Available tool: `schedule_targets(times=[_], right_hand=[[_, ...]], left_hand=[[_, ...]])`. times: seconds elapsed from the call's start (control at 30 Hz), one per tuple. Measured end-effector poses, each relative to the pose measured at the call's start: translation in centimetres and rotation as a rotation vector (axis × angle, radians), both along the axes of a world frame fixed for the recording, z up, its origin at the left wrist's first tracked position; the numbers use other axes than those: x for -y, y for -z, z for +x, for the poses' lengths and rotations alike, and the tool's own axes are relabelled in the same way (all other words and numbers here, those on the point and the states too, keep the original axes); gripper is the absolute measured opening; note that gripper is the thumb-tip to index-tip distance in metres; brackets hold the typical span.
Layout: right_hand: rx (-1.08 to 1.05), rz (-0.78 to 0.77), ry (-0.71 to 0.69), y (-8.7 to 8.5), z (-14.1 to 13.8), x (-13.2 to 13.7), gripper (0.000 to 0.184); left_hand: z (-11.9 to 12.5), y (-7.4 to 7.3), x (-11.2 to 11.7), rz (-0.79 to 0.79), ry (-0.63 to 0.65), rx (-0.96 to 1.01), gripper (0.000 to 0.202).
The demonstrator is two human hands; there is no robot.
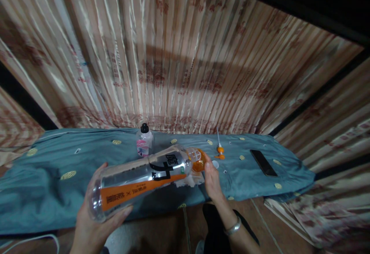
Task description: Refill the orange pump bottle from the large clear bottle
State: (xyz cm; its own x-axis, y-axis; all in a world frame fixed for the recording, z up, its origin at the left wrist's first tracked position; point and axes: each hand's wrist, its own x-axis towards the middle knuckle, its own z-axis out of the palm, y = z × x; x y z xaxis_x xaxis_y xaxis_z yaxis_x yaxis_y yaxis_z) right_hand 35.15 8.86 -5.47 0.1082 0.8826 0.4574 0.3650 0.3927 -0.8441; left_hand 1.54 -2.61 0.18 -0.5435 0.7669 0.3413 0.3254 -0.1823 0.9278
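My left hand (pixel 100 215) is closed around the base of a large clear plastic bottle (pixel 135 179) with an orange label and black lettering. The bottle lies tilted in the air, its neck end pointing right and slightly up. At that end my right hand (pixel 212 175) grips a small see-through amber bottle (pixel 199 160), and the two meet neck to neck. Whether liquid passes between them cannot be made out. Below the joint, a crumpled white tissue (pixel 190 180) rests on the cloth. Just right of my right fingers lies a small white disc (pixel 215 164).
An orange pump head (pixel 221 152) with its tube lies on the teal bedspread (pixel 95 150). A black-capped clear bottle (pixel 143 142) stands behind the large one. To the right lies a black phone (pixel 263 163). Patterned curtains (pixel 173 61) hang behind.
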Motion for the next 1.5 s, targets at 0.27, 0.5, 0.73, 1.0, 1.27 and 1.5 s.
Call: schedule_targets(times=[0.27,0.5,0.73,1.0,1.27,1.5], right_hand=[[0.0,0.005,0.005,0.0,0.0,0.0,0.072],[0.002,0.004,0.004,-0.2,0.0,0.1,0.072],[0.005,-0.002,0.0,-0.3,-0.1,0.2,0.074],[0.007,0.01,0.012,0.3,0.1,0.0,0.071],[-0.013,0.006,-0.003,0.3,0.1,0.0,0.07],[-0.013,-0.013,-0.002,0.1,0.1,0.1,0.07]], left_hand=[[-1.9,0.7,-0.3,-0.056,0.033,0.053,0.117],[-2.6,1.4,-0.3,-0.092,0.122,0.084,0.123],[-3.0,1.3,-0.2,-0.087,0.13,0.048,0.115],[-2.8,1.1,-0.3,-0.105,0.11,0.105,0.126],[-3.0,1.4,-0.5,-0.036,0.109,0.013,0.117],[-3.3,2.1,-0.2,-0.07,0.139,0.09,0.12]])
